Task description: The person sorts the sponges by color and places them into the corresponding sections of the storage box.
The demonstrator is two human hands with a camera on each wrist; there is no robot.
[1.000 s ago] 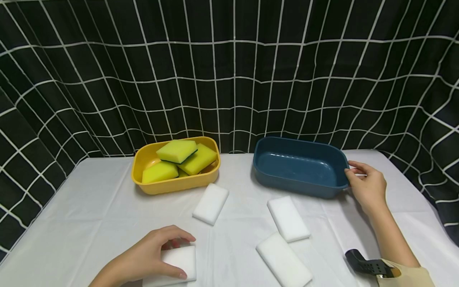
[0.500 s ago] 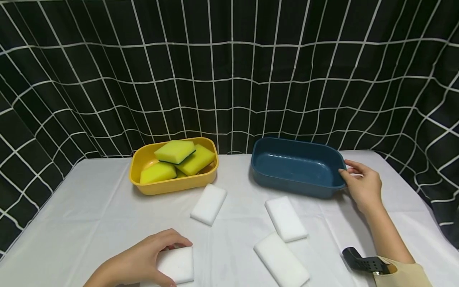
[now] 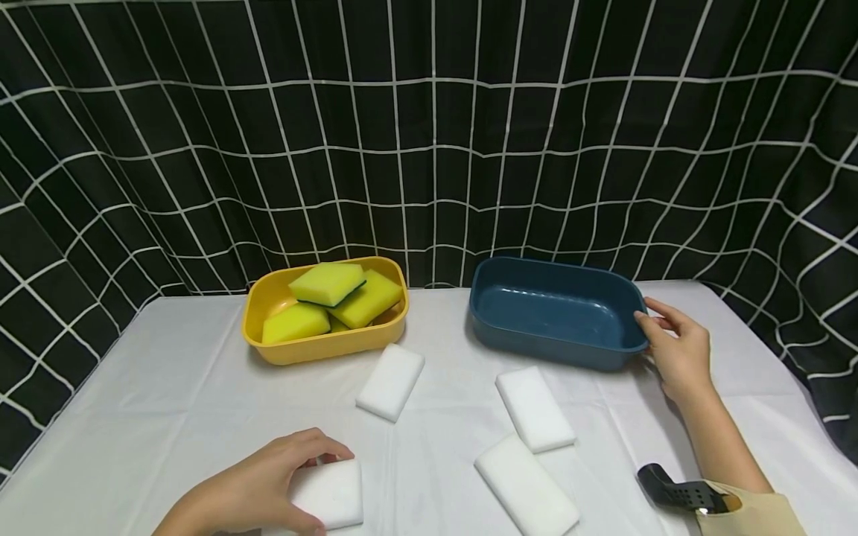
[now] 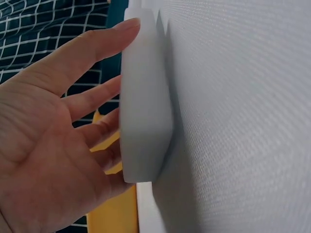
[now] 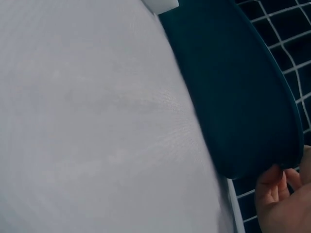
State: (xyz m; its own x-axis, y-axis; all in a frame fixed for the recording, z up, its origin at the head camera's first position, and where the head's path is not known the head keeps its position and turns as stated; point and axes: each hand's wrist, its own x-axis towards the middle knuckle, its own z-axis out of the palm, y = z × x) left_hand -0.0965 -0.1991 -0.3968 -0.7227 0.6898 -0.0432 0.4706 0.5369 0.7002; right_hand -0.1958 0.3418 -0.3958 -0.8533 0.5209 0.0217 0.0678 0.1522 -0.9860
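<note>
My left hand holds a white melamine sponge by its sides at the front left of the table. In the left wrist view, the thumb lies on the near side of the sponge, and the other fingers reach behind it. At the far right, my right hand pinches the right-end rim of a dark blue plastic bin, with the thumb at the rim's edge. The right wrist view shows the fingertips against the corner of the bin. Nothing lies inside the blue bin.
A yellow bin with several yellow-green scouring sponges stands at the back left. Three loose white sponges lie between the hands: one near the yellow bin, another before the blue bin, the third closer. A gridded black curtain hangs behind.
The head view has shifted slightly. My left hand has drawn back a little to the left along the white sponge. My right hand stays at the blue bin's rim.
</note>
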